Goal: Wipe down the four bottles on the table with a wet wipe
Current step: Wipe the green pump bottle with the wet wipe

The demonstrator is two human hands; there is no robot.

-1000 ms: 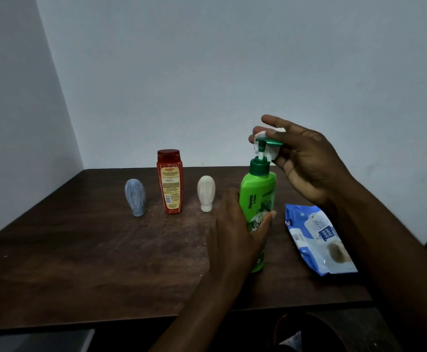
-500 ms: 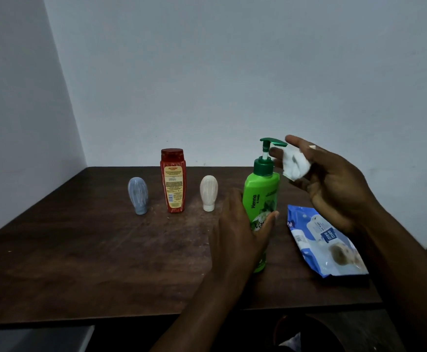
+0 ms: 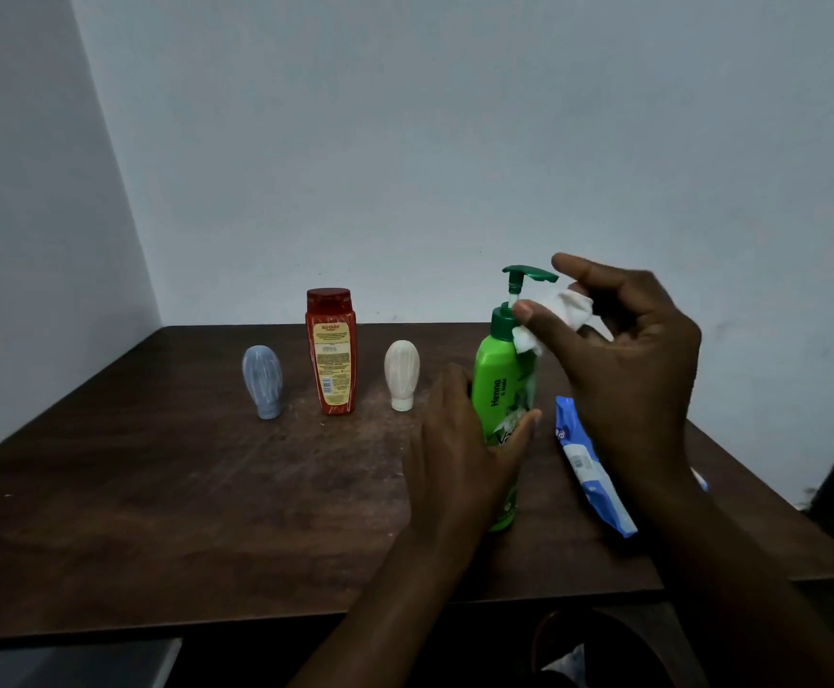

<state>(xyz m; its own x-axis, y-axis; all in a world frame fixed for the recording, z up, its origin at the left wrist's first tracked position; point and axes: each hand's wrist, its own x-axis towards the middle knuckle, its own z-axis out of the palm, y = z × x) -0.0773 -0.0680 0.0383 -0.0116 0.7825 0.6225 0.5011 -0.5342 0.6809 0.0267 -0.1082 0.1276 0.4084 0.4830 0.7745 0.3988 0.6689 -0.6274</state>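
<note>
Four bottles stand on the dark wooden table (image 3: 157, 513). Left hand (image 3: 459, 454) wraps the upright green plastic pump bottle (image 3: 499, 379). Right hand (image 3: 623, 350) pinches one crumpled white wet wipe (image 3: 561, 315) against its neck. Further left: cream squeeze bottle (image 3: 401, 374), red flat-sided bottle (image 3: 331, 352), blue-grey squeeze bottle (image 3: 262, 382). One blue wipe packet (image 3: 588, 464) lies right.

Pretty dim overall, with a cool blue-grey cast thrown over the wall (image 3: 454, 141). No lamp or clear light direction can be made out; the light looks soft and flat, and only weak shadows are seen on the table (image 3: 157, 513). No glare is picked up anywhere. Some motion blur is noticed on the right hand (image 3: 623, 350) and the wipe (image 3: 561, 315), while the bottles (image 3: 330, 352) further back are kept fairly sharp. Wide-angle bending is seen at the left wall corner, and the bottom edge is lost in darkness.
</note>
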